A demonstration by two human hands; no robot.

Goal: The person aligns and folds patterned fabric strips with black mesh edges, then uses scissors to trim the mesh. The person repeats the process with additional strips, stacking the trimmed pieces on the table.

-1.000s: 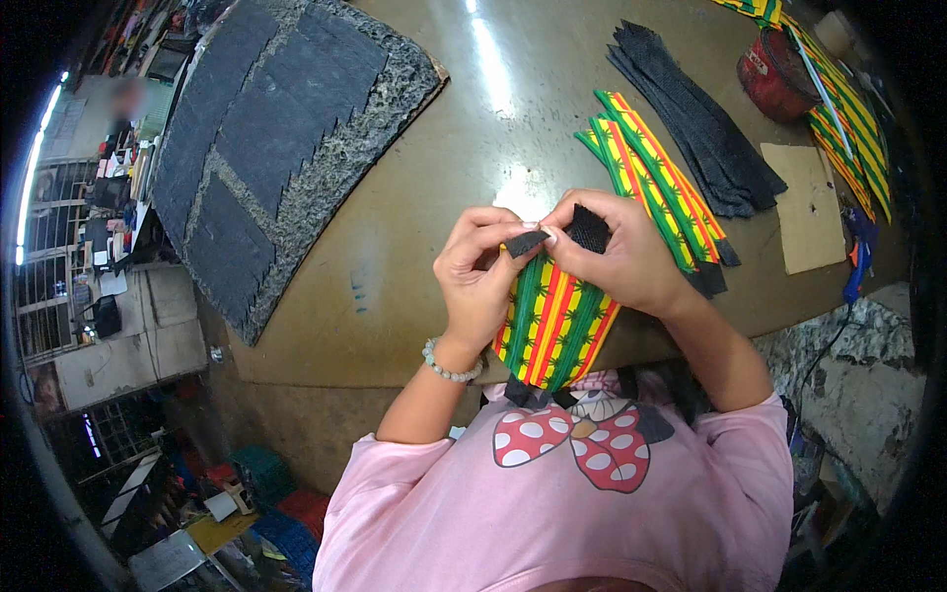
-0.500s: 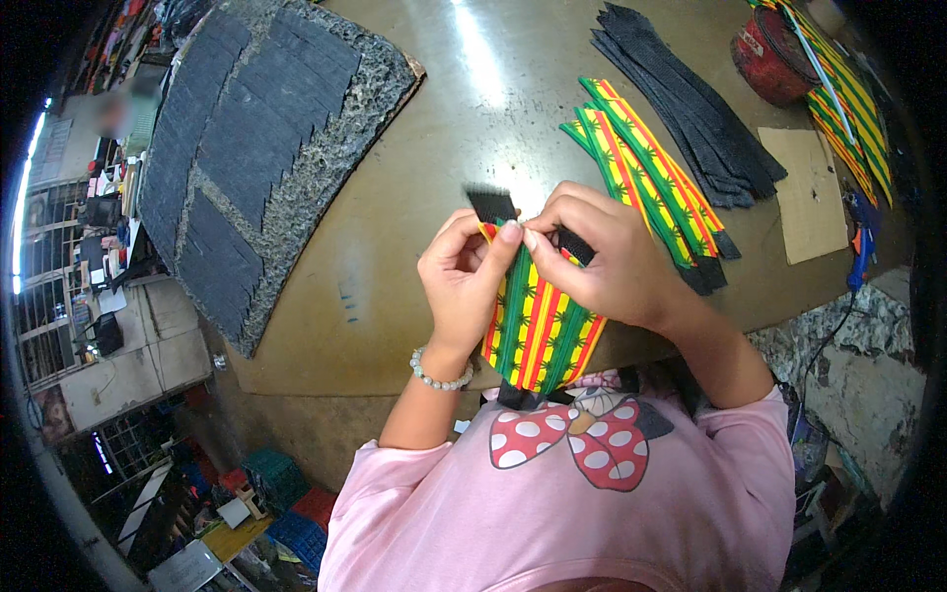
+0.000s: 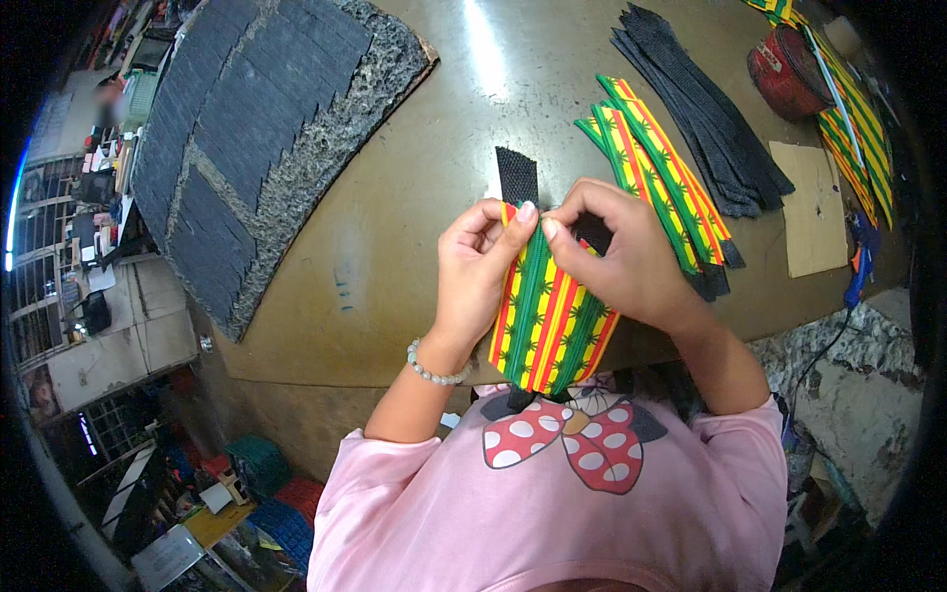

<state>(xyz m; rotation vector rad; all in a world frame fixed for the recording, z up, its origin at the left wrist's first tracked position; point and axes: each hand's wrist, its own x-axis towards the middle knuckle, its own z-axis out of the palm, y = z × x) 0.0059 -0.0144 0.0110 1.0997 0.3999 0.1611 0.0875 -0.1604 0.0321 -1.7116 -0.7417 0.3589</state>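
Observation:
My left hand [image 3: 475,271] pinches the upper edge of a striped strap piece [image 3: 541,331] between thumb and fingers. The piece is green, yellow and red with dark leaf shapes, and its lower end hangs against my shirt. A black mesh end [image 3: 518,176] sticks up past my left fingertips. Close beside, my right hand [image 3: 626,247] is closed in a pinch at the top of the same piece, by its green stripe. More black mesh [image 3: 593,231] shows under the right fingers. Whatever lies exactly between the fingertips is hidden.
To the right lie striped straps [image 3: 661,178] and a stack of black mesh strips [image 3: 705,123] on the table [image 3: 414,197]. Beyond them are a red tin [image 3: 789,74], a cardboard piece [image 3: 811,209] and a blue-handled tool [image 3: 860,268]. A rough slab [image 3: 326,148] with dark strips occupies the left.
The black mesh end, blurred and tilted before, now stands more upright and shows more length. My fingertips have come slightly apart. The whole view has shifted a little.

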